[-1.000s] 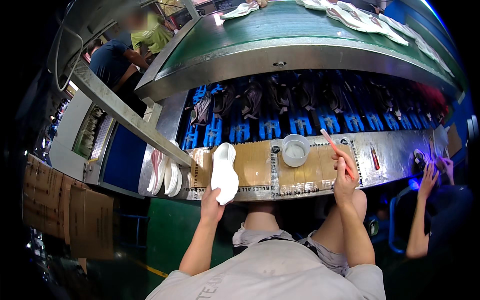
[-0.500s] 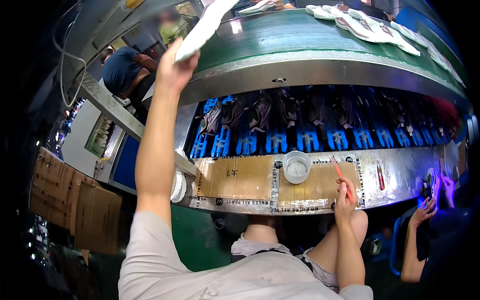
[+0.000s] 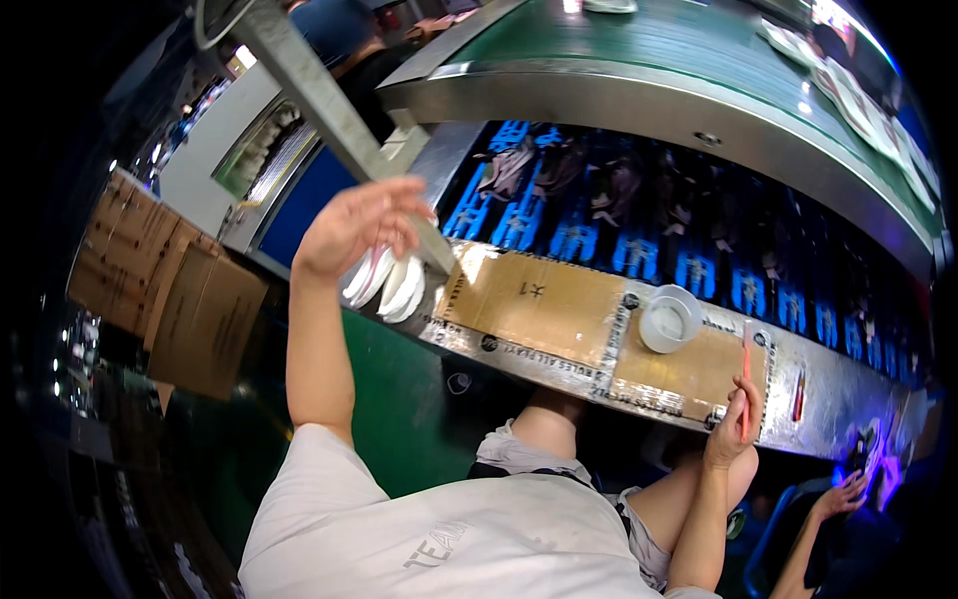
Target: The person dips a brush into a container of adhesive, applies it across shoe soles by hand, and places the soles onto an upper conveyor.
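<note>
My left hand (image 3: 361,228) is raised at the left end of the bench, its fingers stretched out and apart, with nothing in it. Just below and beyond its fingers stand several white shoe soles (image 3: 401,290), partly hidden by the hand. My right hand (image 3: 733,429) is closed around the orange-red handle of a slim brush (image 3: 746,364), held upright over the right part of the cardboard. A white round tub (image 3: 670,319) with a little pale liquid in it sits on the cardboard sheet (image 3: 534,302), to the left of the brush.
Behind the bench, shoe uppers (image 3: 509,168) rest on blue holders (image 3: 574,243). A green conveyor belt (image 3: 639,45) above carries white soles (image 3: 848,100). A metal post (image 3: 319,100) stands at the left. A red-handled tool (image 3: 798,397) lies right, near another person's hand (image 3: 838,496).
My left hand has come down from the conveyor and let go of the white sole it held. The view has turned left. My right hand keeps the brush.
</note>
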`<action>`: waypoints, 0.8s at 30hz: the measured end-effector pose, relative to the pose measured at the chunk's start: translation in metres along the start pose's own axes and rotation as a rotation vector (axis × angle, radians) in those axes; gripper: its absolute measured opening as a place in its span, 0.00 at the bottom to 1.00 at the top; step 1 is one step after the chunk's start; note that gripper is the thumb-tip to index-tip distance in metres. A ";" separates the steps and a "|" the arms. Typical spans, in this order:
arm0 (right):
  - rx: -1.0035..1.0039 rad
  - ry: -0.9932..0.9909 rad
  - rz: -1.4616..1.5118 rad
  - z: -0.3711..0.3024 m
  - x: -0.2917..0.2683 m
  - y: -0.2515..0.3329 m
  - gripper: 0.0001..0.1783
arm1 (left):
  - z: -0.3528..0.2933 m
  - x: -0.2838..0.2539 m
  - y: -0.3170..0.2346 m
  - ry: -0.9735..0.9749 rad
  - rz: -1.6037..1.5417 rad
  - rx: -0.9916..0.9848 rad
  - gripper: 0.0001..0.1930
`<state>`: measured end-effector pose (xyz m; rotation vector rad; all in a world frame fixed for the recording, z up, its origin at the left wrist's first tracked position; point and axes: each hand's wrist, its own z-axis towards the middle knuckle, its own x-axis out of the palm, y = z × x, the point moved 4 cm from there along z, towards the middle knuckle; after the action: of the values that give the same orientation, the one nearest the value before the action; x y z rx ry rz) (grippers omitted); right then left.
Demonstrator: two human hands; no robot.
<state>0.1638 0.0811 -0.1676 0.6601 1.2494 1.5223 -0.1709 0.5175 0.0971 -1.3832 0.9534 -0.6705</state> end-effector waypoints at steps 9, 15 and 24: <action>-0.110 0.386 0.069 -0.043 0.121 0.101 0.12 | -0.145 -0.220 0.170 -0.551 1.132 -0.712 0.41; -0.100 0.664 0.114 -0.092 0.260 0.129 0.09 | -0.095 -0.233 0.275 -0.365 0.884 -0.628 0.54; 0.140 0.798 0.155 -0.138 0.414 0.150 0.28 | -0.097 -0.179 0.251 -0.512 0.537 -0.540 0.39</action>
<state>-0.1487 0.4194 -0.1456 0.2226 1.9422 1.9249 -0.3765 0.6491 -0.1145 -1.5568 1.0547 0.3643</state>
